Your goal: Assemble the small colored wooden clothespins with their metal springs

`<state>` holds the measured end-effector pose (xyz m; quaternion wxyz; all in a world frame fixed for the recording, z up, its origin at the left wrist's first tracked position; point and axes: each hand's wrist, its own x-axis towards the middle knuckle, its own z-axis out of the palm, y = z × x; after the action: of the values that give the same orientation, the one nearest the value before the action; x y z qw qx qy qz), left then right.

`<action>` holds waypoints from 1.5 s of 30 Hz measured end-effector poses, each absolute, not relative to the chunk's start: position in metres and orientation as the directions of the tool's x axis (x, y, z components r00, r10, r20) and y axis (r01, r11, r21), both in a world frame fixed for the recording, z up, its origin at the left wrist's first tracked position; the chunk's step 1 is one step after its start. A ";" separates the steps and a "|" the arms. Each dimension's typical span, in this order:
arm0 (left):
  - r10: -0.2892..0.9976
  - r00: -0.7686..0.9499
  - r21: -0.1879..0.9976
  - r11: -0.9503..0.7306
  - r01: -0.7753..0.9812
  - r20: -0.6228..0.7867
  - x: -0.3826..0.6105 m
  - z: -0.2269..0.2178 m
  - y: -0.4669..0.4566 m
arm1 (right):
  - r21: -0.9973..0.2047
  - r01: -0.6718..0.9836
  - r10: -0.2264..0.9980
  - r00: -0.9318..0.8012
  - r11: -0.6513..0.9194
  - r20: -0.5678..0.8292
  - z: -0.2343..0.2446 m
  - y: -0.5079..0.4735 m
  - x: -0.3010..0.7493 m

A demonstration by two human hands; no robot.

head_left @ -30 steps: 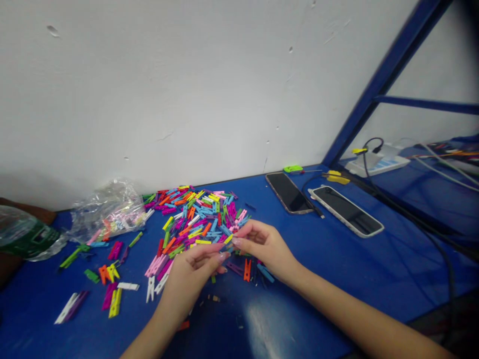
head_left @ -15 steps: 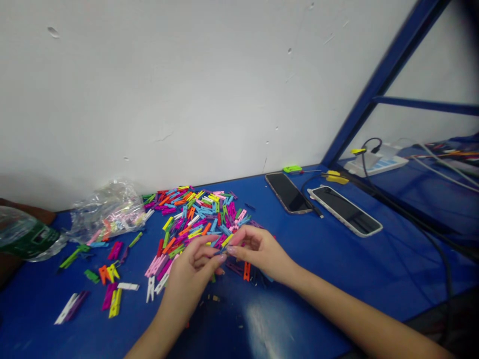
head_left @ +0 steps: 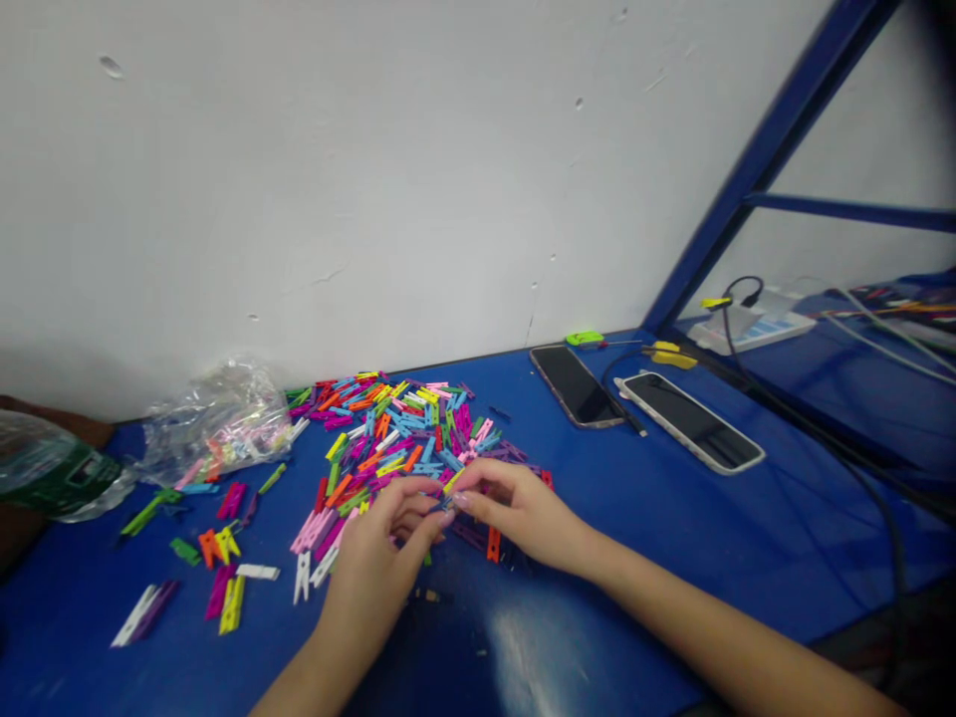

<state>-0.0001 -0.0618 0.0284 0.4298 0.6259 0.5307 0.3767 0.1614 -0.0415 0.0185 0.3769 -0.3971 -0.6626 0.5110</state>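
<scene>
A heap of small coloured clothespins (head_left: 399, 430) lies on the blue table (head_left: 657, 518) near the white wall. My left hand (head_left: 377, 558) and my right hand (head_left: 515, 513) meet at the near edge of the heap, fingertips touching. Both pinch together on a small clothespin part between them, too small to name. An orange clothespin (head_left: 493, 544) lies just under my right hand. Loose pins in pairs lie to the left, among them a yellow and magenta pair (head_left: 226, 597) and a white one (head_left: 256, 572).
A clear plastic bag (head_left: 216, 418) with more pins lies at the left, beside a plastic bottle (head_left: 52, 478). Two phones (head_left: 579, 386) (head_left: 691, 420) lie face up at the right, with black cables (head_left: 822, 438), a power strip (head_left: 754, 324) and a blue frame post (head_left: 762, 164).
Both hands have sunk lower toward the table and come closer together at the heap's near edge; the right hand slid slightly left and down.
</scene>
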 end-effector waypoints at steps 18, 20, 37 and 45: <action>0.972 0.138 0.825 -0.234 0.514 0.190 -0.002 0.022 -0.061 | -0.716 0.416 0.799 -0.496 0.561 0.339 0.020 -0.046 0.164; 0.974 0.126 0.848 -0.226 0.479 0.189 -0.002 0.020 -0.060 | -0.691 0.420 0.784 -0.505 0.588 0.361 0.018 -0.046 0.164; 0.970 0.171 0.845 -0.234 0.481 0.171 -0.006 0.021 -0.059 | -0.532 0.429 0.674 -0.576 0.730 0.463 0.012 -0.044 0.166; 0.981 0.162 0.894 -0.168 0.415 0.109 -0.007 0.020 -0.058 | -0.524 0.421 0.665 -0.571 0.740 0.481 0.013 -0.044 0.166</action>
<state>-0.0067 -0.0579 0.0197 0.3740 0.6642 0.5253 0.3781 0.1663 -0.0435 0.0126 0.3414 -0.3128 -0.8681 0.1788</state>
